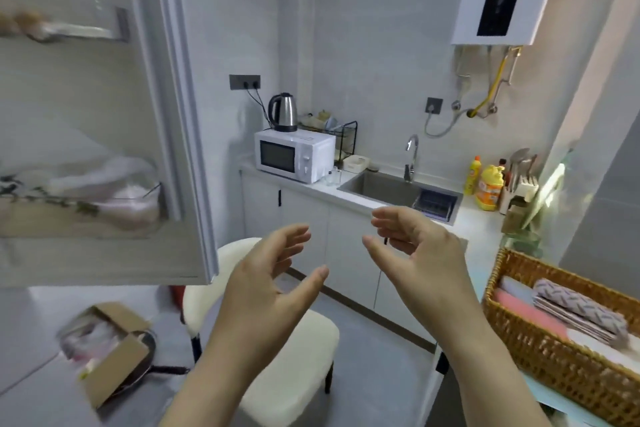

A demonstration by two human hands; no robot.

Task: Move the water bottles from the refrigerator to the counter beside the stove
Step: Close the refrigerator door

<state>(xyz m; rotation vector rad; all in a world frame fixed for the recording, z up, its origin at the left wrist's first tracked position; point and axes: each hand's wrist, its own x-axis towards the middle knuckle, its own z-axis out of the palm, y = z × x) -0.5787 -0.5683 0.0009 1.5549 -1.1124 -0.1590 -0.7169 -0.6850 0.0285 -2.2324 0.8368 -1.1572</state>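
Listing from the head view, one entry per item.

- Left hand (273, 284): raised in front of me, fingers loosely spread, thumb apart, holding nothing.
- Right hand (422, 253): raised beside it, well apart from the left, palm turned inward, fingers relaxed, holding nothing.
- Refrigerator door (166, 114): swung open at my left. Its upper door shelf (86, 29) and lower door shelf (145, 211) show, the lower one holding a clear plastic bag (114, 184). The contents are too blurred to name.
- Water bottles: I cannot tell where they are, as the blur hides the shelf contents.
- Counter (478, 229): white, along the far wall and round to my right.
- Microwave (294, 156): white, on the counter's left end, with a steel kettle (283, 112) standing on top.
- Dish rack (341, 135): black wire, just behind the microwave.
- Sink (388, 189): steel, set into the counter, with a faucet (411, 158) at its back edge.
- Yellow detergent bottles (490, 191): right of the sink.
- Water heater (498, 0): white, on the wall above.
- Wicker basket (554, 357): at my near right, holding folded cloths (575, 305).
- Chair (287, 350): cream, cushioned, below my hands.
- Cardboard box (110, 350): open, on the floor, resting on a frying pan (145, 367).
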